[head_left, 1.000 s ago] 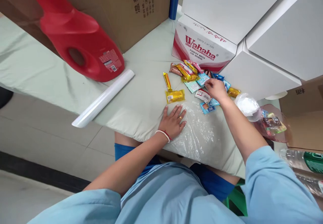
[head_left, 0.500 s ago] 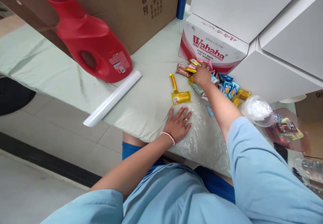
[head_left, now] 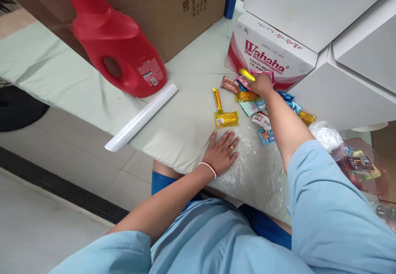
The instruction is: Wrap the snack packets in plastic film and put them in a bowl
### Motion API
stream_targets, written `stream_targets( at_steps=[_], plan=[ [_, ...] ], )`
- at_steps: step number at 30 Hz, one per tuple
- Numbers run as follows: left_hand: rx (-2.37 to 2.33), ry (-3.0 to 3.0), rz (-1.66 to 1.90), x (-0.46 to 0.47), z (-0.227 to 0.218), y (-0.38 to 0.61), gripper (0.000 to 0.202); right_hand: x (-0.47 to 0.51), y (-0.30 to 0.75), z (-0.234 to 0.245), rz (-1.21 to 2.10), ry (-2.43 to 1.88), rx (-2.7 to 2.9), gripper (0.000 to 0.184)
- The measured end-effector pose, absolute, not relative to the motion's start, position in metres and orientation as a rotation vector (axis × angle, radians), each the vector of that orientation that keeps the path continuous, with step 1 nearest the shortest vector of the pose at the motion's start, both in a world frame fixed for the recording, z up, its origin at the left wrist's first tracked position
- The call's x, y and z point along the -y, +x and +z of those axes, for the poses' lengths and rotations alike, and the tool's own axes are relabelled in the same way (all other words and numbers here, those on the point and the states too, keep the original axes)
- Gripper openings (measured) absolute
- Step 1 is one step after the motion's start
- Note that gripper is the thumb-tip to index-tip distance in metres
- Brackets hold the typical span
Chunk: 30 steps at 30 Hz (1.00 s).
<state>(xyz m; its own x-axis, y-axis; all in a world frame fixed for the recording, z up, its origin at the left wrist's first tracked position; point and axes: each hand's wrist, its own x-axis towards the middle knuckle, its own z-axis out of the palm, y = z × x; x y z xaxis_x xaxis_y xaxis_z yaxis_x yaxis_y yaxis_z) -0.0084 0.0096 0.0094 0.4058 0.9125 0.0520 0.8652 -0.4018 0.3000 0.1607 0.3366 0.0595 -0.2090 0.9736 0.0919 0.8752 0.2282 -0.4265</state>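
A big table with a pale green cloth (head_left: 185,113) fills the middle. At the back stands a huge brown cardboard box (head_left: 185,14), and on the right are big white boxes (head_left: 293,6). A fat red jug (head_left: 120,47) with a handle hole sits on the cloth in front of the brown box. A red and white Wahaha box (head_left: 269,55) stands between the brown box and the white boxes. A long white roll (head_left: 140,117) lies near the table edge, just below the jug.

A clear plastic bag (head_left: 256,171) lies flat at the near edge. The left hand (head_left: 222,153) rests on its left end, open, palm down, with the fingers spread.

The right hand (head_left: 262,84) reaches far out to the pile of snack packets, right in front of the Wahaha box. Its fingers are curled around a small yellow packet (head_left: 246,74), which sticks out to the left of the hand, at the far end of the pile.

A flat yellow packet (head_left: 227,119) lies just above the left hand. A thin yellow stick packet (head_left: 218,99) lies next to it. A brown packet (head_left: 230,84) sits near the right hand. A white and red packet (head_left: 261,120) and a little blue packet (head_left: 266,136) lie beside the right arm.

The left wrist has a white bead bracelet (head_left: 208,167), and one finger has a ring (head_left: 231,146).
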Motion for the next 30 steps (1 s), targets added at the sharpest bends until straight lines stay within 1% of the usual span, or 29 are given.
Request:
stream_targets(
  at_steps=[3, 5, 8, 10, 12, 13, 16, 20, 23, 25, 27, 30],
  plan=[
    [-1.555, 2.441, 0.306, -0.01, 0.009, -0.009, 0.059, -0.337, 0.173, 0.073, 0.281, -1.987, 2.013, 0.04],
    [-1.551, 2.443, 0.298, -0.01, 0.009, -0.009, 0.059, -0.33, 0.175, 0.078, 0.243, -1.996, 1.992, 0.045],
    [-1.552, 2.444, 0.278, -0.01, 0.009, -0.009, 0.06, -0.316, 0.165, 0.08, 0.281, -1.955, 2.07, 0.057],
    [-1.553, 2.442, 0.269, -0.011, 0.009, -0.008, 0.061, -0.306, 0.152, 0.079, 0.25, -1.995, 2.132, 0.06],
    [-1.557, 2.435, 0.265, -0.011, 0.01, -0.008, 0.061, -0.297, 0.14, 0.079, 0.156, -2.037, 2.177, 0.059],
    [-1.558, 2.433, 0.264, -0.011, 0.009, -0.008, 0.061, -0.293, 0.135, 0.079, 0.106, -2.031, 2.196, 0.055],
    [-1.555, 2.434, 0.261, -0.01, 0.009, -0.008, 0.061, -0.288, 0.129, 0.08, 0.039, -1.926, 2.254, 0.036],
    [-1.553, 2.438, 0.273, -0.01, 0.008, -0.009, 0.06, -0.293, 0.153, 0.086, 0.064, -1.88, 2.177, 0.03],
    [-1.553, 2.429, 0.287, -0.01, 0.008, -0.008, 0.06, -0.28, 0.193, 0.101, 0.18, -1.818, 2.027, 0.036],
    [-1.548, 2.427, 0.303, -0.01, 0.008, -0.008, 0.06, -0.249, 0.221, 0.114, 0.356, -1.708, 1.906, 0.042],
    [-1.543, 2.429, 0.322, -0.01, 0.008, -0.008, 0.059, -0.201, 0.247, 0.124, 0.479, -1.632, 1.866, 0.043],
    [-1.54, 2.424, 0.335, -0.011, 0.007, -0.008, 0.058, -0.112, 0.268, 0.125, 0.512, -1.725, 1.916, 0.033]
  ],
)
